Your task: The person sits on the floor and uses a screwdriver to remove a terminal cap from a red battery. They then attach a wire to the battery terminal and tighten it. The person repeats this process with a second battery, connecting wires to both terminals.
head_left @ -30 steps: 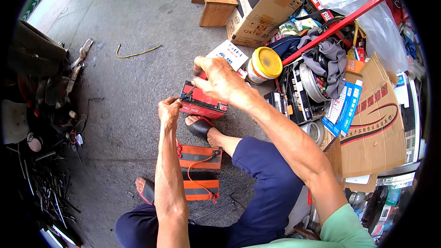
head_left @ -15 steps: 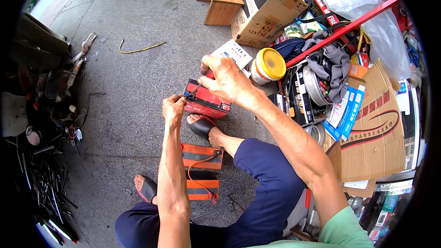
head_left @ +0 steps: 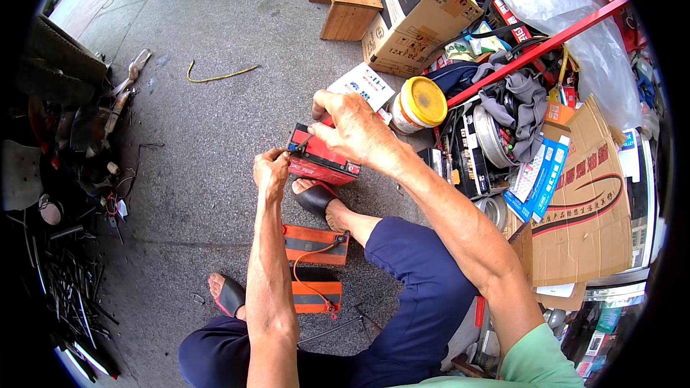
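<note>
While the right hand [head_left: 352,126] grips a tool [head_left: 305,142], the left hand's [head_left: 271,172] hold at the battery [head_left: 327,161] is unclear.

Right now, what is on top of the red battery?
At the left end of the red battery, a thin tool slants down from the right hand, its tip by the left hand. The right hand covers part of the top; anything beneath it cannot be seen.
</note>
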`<state>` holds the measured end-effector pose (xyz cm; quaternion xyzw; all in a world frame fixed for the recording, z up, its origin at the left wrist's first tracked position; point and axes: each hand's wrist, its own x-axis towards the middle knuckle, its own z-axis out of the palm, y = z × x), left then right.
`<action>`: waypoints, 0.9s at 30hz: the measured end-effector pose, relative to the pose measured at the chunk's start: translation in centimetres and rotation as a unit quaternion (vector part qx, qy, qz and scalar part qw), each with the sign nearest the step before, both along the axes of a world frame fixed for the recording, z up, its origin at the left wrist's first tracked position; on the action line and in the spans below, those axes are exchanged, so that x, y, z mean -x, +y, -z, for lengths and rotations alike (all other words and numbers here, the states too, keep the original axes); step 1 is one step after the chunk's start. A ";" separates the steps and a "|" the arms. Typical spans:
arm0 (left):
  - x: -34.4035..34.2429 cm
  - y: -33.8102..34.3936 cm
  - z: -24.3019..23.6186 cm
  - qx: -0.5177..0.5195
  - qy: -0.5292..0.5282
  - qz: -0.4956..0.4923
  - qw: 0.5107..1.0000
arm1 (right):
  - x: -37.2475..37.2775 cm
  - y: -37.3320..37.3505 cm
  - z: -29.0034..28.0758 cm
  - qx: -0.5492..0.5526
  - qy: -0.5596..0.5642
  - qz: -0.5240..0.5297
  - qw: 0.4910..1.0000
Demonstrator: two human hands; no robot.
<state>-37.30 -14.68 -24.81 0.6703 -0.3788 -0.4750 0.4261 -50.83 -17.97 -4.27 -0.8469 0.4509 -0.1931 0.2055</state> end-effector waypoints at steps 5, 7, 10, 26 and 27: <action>0.4 -0.1 -0.4 -0.016 -0.038 0.007 0.999 | 0.0 -0.1 -0.1 0.005 0.013 0.012 1.000; 0.6 -0.1 -0.8 -0.026 -0.038 0.008 0.999 | 0.2 -0.2 -0.2 0.015 0.019 0.015 1.000; 0.5 -0.1 -1.4 -0.022 -0.024 -0.006 0.999 | 0.5 -0.3 -0.6 0.002 0.020 0.022 1.000; 0.7 -0.1 -1.1 -0.024 -0.106 -0.002 0.994 | 0.3 -0.3 -0.3 -0.001 0.024 0.012 1.000; 0.8 -0.1 -1.0 -0.024 -0.098 -0.004 0.995 | 0.3 -0.2 -0.2 0.007 0.023 0.010 1.000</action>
